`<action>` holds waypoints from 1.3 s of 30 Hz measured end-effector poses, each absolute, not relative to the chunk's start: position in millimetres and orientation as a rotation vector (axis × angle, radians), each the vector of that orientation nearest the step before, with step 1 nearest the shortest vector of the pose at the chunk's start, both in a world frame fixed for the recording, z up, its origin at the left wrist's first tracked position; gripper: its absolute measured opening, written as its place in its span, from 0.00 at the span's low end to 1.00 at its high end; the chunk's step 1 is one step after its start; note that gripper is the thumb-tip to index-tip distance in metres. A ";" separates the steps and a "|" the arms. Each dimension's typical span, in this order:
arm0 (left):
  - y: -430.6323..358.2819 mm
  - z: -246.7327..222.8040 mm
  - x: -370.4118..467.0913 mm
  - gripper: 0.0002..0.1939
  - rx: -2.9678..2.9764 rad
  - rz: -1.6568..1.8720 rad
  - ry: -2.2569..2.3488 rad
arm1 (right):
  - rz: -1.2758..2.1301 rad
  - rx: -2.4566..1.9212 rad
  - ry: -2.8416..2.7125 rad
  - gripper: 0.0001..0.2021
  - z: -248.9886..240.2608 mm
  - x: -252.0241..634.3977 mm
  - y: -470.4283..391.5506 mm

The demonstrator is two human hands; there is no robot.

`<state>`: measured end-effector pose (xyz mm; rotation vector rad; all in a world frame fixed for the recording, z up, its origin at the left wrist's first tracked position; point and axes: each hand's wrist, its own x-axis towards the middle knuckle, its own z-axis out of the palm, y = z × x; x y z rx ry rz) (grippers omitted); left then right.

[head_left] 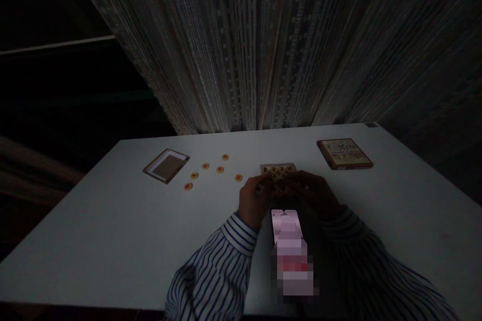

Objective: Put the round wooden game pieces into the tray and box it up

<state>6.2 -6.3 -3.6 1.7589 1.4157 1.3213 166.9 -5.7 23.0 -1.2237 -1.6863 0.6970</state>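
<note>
Your fingers curl together over a small patterned tile board point(277, 170) at table centre; whether they pinch anything, you cannot tell in the dim light. Left hand point(253, 201) and right hand point(315, 192) meet at its near edge. Round tokens point(220, 169) lie at 10 o'clock, a box lid point(166, 165) beyond them. A framed box point(344, 153) sits at 2 o'clock on the white table point(94, 241).

Dim light is washing out most detail. Left hand point(254, 200) and right hand point(314, 191) are covering the near part of the patterned tile board point(278, 170); whatever the fingers are gripping is not resolving. Pixelated pink badge point(291, 248) is staying unreadable. Print on the box lid point(344, 153) is too small to read. Both striped sleeves point(216, 271) are running off the bottom edge.
</note>
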 end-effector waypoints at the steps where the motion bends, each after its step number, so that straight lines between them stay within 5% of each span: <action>1: -6.1 -2.3 6.4 0.09 1.699 1.310 1.401 | 0.692 -1.221 -1.689 0.16 22.7 166.9 -5.8; 39: -3.6 3.7 5.8 0.08 1.386 1.227 1.289 | 0.204 -1.013 -2.069 0.10 6.3 163.9 -0.8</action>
